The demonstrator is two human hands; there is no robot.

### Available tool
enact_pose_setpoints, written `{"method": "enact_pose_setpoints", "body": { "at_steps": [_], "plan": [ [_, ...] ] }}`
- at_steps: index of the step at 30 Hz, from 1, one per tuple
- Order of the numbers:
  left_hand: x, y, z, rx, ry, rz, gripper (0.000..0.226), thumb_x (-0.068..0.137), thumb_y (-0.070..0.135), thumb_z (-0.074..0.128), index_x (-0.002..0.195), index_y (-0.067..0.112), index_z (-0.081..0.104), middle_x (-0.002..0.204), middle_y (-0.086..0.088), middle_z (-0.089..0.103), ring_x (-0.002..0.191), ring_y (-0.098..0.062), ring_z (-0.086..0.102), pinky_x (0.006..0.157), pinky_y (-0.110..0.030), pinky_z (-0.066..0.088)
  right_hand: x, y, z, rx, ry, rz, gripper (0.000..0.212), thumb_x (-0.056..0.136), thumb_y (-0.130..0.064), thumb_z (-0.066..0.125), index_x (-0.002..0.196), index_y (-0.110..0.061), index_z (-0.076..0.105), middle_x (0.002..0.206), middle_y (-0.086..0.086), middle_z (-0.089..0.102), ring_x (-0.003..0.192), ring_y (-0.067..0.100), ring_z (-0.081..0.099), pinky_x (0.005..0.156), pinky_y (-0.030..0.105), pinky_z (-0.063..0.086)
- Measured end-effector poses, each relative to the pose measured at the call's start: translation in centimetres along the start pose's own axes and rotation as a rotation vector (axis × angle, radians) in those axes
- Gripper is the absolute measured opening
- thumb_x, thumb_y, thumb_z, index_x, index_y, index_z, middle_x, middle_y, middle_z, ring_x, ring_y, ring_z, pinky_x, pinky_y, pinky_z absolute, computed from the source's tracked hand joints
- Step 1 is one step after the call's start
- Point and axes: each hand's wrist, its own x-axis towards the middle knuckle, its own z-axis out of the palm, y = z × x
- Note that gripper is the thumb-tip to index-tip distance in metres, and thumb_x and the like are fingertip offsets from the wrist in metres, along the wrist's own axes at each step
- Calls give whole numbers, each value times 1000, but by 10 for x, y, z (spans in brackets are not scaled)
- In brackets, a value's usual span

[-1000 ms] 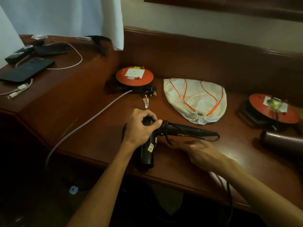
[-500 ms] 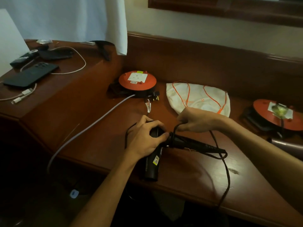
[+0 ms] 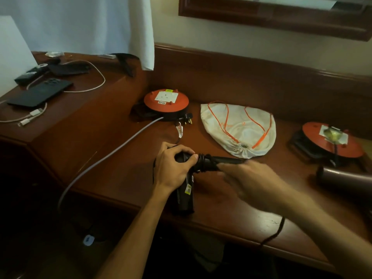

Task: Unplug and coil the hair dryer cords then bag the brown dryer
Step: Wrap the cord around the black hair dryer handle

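Observation:
A black hair dryer [image 3: 186, 195] lies at the desk's front edge. My left hand [image 3: 173, 167] grips its body where the handle joins. Its black cord [image 3: 205, 161] is wound in several turns around the handle. My right hand [image 3: 247, 179], blurred, is under the handle's far end with the cord in it, and the loose cord [image 3: 275, 232] hangs over the desk edge. The brown dryer [image 3: 342, 179] lies at the far right. A white drawstring bag [image 3: 241, 129] with orange cords lies flat behind the hands.
An orange extension reel [image 3: 166, 101] with a grey cable [image 3: 112, 156] sits behind my left hand, a black plug [image 3: 186, 120] beside it. A second orange reel [image 3: 330, 140] is at the right. Phones and white cables lie on the raised ledge [image 3: 40, 91] at the left.
My right hand swung from behind the handle, near the bag, down to its front side, carrying the cord around the handle. My left hand stays on the dryer.

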Motion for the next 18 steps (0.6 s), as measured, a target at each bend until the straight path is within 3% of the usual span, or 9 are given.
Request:
{"method": "enact_pose_setpoints", "body": {
  "at_steps": [3,7,14,16,18],
  "plan": [
    [-2,2,2,-11,22,-10,10,78,36,82,86,37,76,100,14,51,96,5,54,82,-15,45,-3,-10,42,118,81,-42,42,105,-40,36,145,-28,41,78,6,67,63,29,61,60,47,51],
    [-2,4,-2,-54,4,-28,12,79,30,83,86,35,76,101,12,53,100,2,54,81,-2,37,5,7,72,121,75,-56,55,104,-23,41,155,-32,24,86,5,68,70,33,62,65,48,52],
    [0,-4,-13,-196,-28,-38,12,80,20,84,91,22,79,108,-1,56,97,12,54,83,0,38,23,40,93,-44,295,-231,69,82,1,61,141,-31,46,80,5,67,60,32,59,47,36,43],
    [0,-4,-12,-213,-22,-40,13,78,19,85,90,19,79,109,-3,56,96,10,55,82,-1,40,28,45,100,-11,363,-215,57,82,1,62,132,-25,58,93,6,74,73,32,67,54,37,53],
    [1,-4,-11,-213,-36,-32,13,77,18,86,88,18,79,107,-4,56,95,8,57,82,-2,40,36,51,106,202,385,-183,36,89,-5,58,121,-18,70,109,3,74,94,24,69,76,32,58]
  ]
}}
